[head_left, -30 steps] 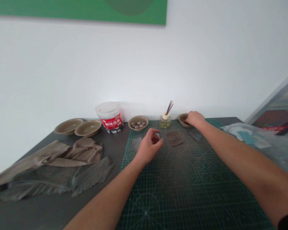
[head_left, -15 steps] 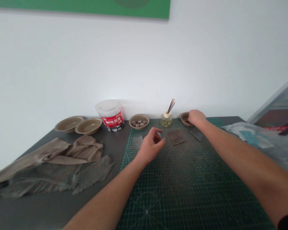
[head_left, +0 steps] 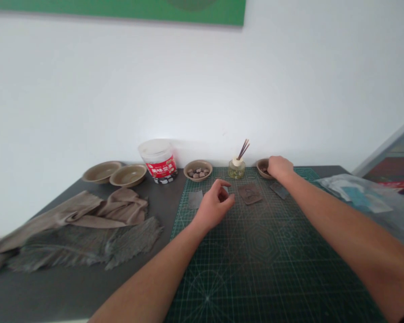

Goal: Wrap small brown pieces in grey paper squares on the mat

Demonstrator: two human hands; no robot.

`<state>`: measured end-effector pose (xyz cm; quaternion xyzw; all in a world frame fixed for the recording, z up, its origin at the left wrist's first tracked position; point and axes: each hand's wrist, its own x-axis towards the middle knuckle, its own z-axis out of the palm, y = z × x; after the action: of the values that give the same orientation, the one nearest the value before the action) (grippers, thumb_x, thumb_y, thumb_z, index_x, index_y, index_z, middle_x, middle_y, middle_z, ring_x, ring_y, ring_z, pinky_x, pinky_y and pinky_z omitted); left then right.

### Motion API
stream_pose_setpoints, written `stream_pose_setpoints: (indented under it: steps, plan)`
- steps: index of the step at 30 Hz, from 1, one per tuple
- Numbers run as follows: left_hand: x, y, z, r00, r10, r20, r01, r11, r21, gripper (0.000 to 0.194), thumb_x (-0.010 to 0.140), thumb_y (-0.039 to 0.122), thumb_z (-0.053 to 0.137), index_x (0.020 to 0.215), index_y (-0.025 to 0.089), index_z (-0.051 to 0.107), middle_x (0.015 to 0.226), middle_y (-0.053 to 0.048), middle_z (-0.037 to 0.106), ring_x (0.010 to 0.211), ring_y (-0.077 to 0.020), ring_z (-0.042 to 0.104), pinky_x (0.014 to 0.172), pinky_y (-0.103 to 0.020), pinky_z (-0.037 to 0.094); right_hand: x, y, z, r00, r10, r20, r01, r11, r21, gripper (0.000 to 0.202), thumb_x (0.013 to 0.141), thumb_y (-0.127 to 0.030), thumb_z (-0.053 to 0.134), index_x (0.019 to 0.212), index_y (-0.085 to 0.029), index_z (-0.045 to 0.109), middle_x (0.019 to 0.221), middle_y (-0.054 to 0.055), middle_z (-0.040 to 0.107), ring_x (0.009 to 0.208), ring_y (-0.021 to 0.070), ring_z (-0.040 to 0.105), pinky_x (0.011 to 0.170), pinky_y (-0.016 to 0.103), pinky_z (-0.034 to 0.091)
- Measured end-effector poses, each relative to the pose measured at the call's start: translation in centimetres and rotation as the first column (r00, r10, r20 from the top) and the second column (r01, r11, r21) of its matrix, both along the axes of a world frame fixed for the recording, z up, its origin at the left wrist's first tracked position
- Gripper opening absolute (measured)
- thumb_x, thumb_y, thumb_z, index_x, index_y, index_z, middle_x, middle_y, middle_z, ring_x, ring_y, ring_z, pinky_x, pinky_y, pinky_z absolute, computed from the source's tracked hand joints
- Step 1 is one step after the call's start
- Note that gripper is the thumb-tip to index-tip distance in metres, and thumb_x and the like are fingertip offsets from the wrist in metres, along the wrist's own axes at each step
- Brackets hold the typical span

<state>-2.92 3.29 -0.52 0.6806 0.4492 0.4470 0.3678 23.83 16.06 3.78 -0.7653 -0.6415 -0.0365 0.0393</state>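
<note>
R fingers [head_left: 273, 167] at bowl [head_left: 261, 170], rt rim; L fingers [head_left: 224, 183] nr patch [head_left: 250, 194]

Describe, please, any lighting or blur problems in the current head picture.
Head view: wall brightest around mid-frame, mat darker toward the lower right; head view: plastic bag hazy; head view: contents of the bowl at the right hand too soft to identify.

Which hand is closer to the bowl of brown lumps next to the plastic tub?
Left. The left hand is in front of the bowl of brown lumps and slightly right; the right hand is farther right, past the reed diffuser, at another bowl.
</note>
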Motion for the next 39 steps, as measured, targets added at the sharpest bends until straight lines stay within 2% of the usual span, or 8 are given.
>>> stream_pose_setpoints:
  steps: [4, 6, 10, 14, 19, 27, 35, 39]
  plan:
    - [-0.1, -0.3, 0.3, 0.989, -0.01, -0.15, 0.017, 0.999, 0.046, 0.013, 0.085, 0.023, 0.056, 0.096, 0.021, 0.062, 0.069, 0.003, 0.057, 0.064, -0.013, 0.053, 0.059, -0.024, 0.036, -1.8, -2.1, 2.2, 0.996, 0.086, -0.011, -0.085, 0.993, 0.082, 0.031, 0.088, -0.03, 0.063, 0.112, -0.01, 0.07, 0.109, 0.025, 0.07, 0.106, 0.0353, 0.067, 0.087, 0.04, 0.05]
    - [-0.2, -0.7, 0.7, 0.967, -0.077, -0.243, 0.099, 0.992, 0.082, 0.012, 0.083, 0.017, 0.052, 0.082, 0.02, 0.064, 0.068, 0.002, 0.059, 0.064, -0.0136, 0.053, 0.059, -0.025, 0.035, -4.1, -3.6, 3.0, 0.976, 0.216, -0.03, -0.211, 0.971, 0.116, 0.029, 0.093, -0.035, 0.057, 0.115, -0.019, 0.068, 0.111, 0.014, 0.072, 0.106, 0.0283, 0.067, 0.088, 0.034, 0.049]
    - [-0.3, -1.4, 1.3, 0.91, -0.245, -0.334, 0.301, 0.945, 0.127, 0.017, 0.077, 0.009, 0.048, 0.073, 0.019, 0.062, 0.07, 0.0, 0.063, 0.066, -0.0145, 0.056, 0.063, -0.025, 0.038, -11.0, -5.7, 3.4, 0.726, 0.664, -0.181, -0.618, 0.745, 0.253, 0.024, 0.097, -0.031, 0.051, 0.114, -0.022, 0.065, 0.105, 0.005, 0.074, 0.096, 0.0197, 0.068, 0.084, 0.027, 0.047]
    - [-0.3, -1.7, 1.3, 0.868, -0.305, -0.391, 0.371, 0.923, 0.101, 0.019, 0.072, 0.008, 0.05, 0.077, 0.019, 0.066, 0.072, -0.002, 0.067, 0.066, -0.0165, 0.059, 0.063, -0.026, 0.041, -18.1, -4.4, 2.5, 0.614, 0.774, -0.154, -0.752, 0.633, 0.182, 0.029, 0.096, -0.023, 0.048, 0.12, -0.019, 0.064, 0.117, 0.009, 0.071, 0.106, 0.0217, 0.064, 0.092, 0.029, 0.044]
    - [-0.5, -1.7, 1.0, 0.825, -0.307, -0.474, 0.393, 0.915, 0.091, 0.015, 0.071, 0.012, 0.054, 0.076, 0.018, 0.067, 0.077, -0.005, 0.072, 0.069, -0.0198, 0.064, 0.063, -0.027, 0.044, -23.1, 0.2, 1.3, 0.605, 0.786, -0.126, -0.79, 0.613, 0.032, 0.025, 0.092, -0.024, 0.056, 0.108, -0.015, 0.072, 0.116, 0.015, 0.072, 0.106, 0.0269, 0.066, 0.089, 0.031, 0.046]
    - [-0.6, -1.7, 0.6, 0.803, -0.268, -0.532, 0.386, 0.914, 0.122, 0.015, 0.069, 0.017, 0.06, 0.078, 0.02, 0.072, 0.083, -0.008, 0.076, 0.078, -0.0251, 0.069, 0.068, -0.03, 0.049, -24.9, 2.6, -0.3, 0.601, 0.787, -0.138, -0.799, 0.594, -0.088, 0.041, 0.1, -0.043, 0.047, 0.115, -0.014, 0.072, 0.121, 0.018, 0.069, 0.108, 0.0265, 0.066, 0.092, 0.031, 0.046]
    - [-0.8, -1.7, 0.7, 0.809, -0.321, -0.492, 0.433, 0.892, 0.131, 0.018, 0.07, 0.016, 0.06, 0.081, 0.019, 0.074, 0.084, -0.008, 0.077, 0.078, -0.0243, 0.07, 0.068, -0.03, 0.05, -25.3, 1.6, 0.2, 0.643, 0.722, -0.255, -0.742, 0.67, 0.026, 0.031, 0.094, -0.042, 0.06, 0.097, -0.016, 0.075, 0.104, 0.013, 0.076, 0.095, 0.0244, 0.069, 0.084, 0.03, 0.049]
    - [-1.0, -1.2, 0.4, 0.88, -0.28, -0.383, 0.348, 0.93, 0.12, 0.019, 0.068, 0.013, 0.059, 0.079, 0.02, 0.074, 0.081, -0.007, 0.075, 0.077, -0.0233, 0.068, 0.071, -0.03, 0.05, -24.0, -0.9, 2.2, 0.623, 0.706, -0.337, -0.673, 0.703, 0.229, 0.031, 0.097, -0.039, 0.057, 0.113, -0.016, 0.071, 0.115, 0.012, 0.073, 0.109, 0.023, 0.066, 0.093, 0.03, 0.047]
